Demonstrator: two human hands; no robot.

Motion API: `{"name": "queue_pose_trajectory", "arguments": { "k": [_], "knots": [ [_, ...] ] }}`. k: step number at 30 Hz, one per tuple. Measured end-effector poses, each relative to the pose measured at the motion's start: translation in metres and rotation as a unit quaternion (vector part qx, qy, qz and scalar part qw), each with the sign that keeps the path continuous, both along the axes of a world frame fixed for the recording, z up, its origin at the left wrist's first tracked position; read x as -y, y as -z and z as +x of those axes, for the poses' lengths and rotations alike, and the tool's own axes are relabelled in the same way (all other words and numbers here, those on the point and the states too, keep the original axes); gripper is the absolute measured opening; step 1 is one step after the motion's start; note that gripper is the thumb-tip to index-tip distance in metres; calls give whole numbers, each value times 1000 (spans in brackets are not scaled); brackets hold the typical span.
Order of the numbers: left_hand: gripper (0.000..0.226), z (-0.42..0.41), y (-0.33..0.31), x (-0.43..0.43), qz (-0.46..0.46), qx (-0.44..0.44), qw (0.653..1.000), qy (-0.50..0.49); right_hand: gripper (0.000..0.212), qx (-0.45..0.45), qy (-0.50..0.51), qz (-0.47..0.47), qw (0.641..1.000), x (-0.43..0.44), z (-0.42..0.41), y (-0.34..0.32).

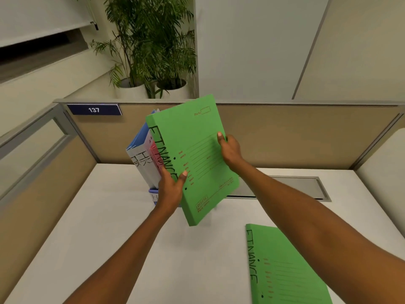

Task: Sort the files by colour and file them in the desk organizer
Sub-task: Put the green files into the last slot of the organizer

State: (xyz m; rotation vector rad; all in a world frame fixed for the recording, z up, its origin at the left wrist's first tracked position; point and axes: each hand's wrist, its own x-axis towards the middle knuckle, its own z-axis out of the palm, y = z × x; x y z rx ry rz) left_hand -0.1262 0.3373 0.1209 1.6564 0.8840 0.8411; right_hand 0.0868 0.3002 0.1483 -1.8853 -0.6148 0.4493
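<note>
Two hands: both are on one green file (197, 150), holding it above the far middle of the desk (105, 233).
Left hand (169, 190): pinches the file low on its spine side, thumb laid on the front cover and fingers curled round behind the edge, close against the files standing there.
Right hand (230, 150): grips the file's right edge about halfway up, thumb tip on the front cover and the other fingers hidden behind it.
Green file: upright and tilted, top leaning to the far right; "FINANCE" is handwritten down its spine side and the printed form faces the camera.
Standing files: a blue file (138, 139) with a pale spine and a pink file (156, 153) stand just left of the green one, touching or nearly touching it.
Organizer (153, 191): only a pale blue bit of its base shows below the standing files, beside the left wrist; which slot holds what cannot be told.
Second green file (285, 268): lies flat on the near right of the desk, also marked "FINANCE", well apart from the hands.
Metal flap (285, 187): set into the desk at the far right, partly behind the held file.
Partition (295, 132): tan panel along the far edge, with a blue number plate (94, 109) reading 137 at its upper left.
Plants (153, 44): two in white pots beyond the partition.
</note>
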Motion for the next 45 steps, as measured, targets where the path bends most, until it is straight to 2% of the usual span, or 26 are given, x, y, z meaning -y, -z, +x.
{"name": "queue_pose_trajectory", "arguments": {
  "k": [4, 7, 10, 14, 20, 27, 34, 41, 45],
  "knots": [
    [60, -8, -6, -16, 64, -37, 997, -33, 55, 1, -41, -21, 999, -28, -2, -10],
    [52, -12, -8, -25, 105, -103, 988, -54, 58, 3, -79, -22, 997, -48, -4, -15],
    [50, -14, -7, -35, 167, -196, 959, -118, 60, -3, -111, -22, 994, -64, -5, -21],
    [51, -14, -8, -43, 208, -242, 930, -181, 67, -5, -147, -16, 989, -82, -6, -29],
    [55, -5, -5, -42, 209, -257, 926, -183, 69, 8, -169, -1, 986, -108, 3, -39],
    [50, 27, 3, -29, 167, -244, 946, -133, 71, 14, -174, 20, 984, -127, 21, -51],
    [57, 51, 23, -26, 156, -228, 952, -130, 66, 8, -176, 29, 984, -140, 33, -43],
    [55, 61, 51, -22, 156, -223, 954, -124, 65, -57, -176, 41, 982, -146, 33, -26],
    [54, 62, 67, -24, 145, -220, 957, -121, 68, -52, -176, 21, 983, -147, 32, -12]
  ]
}}
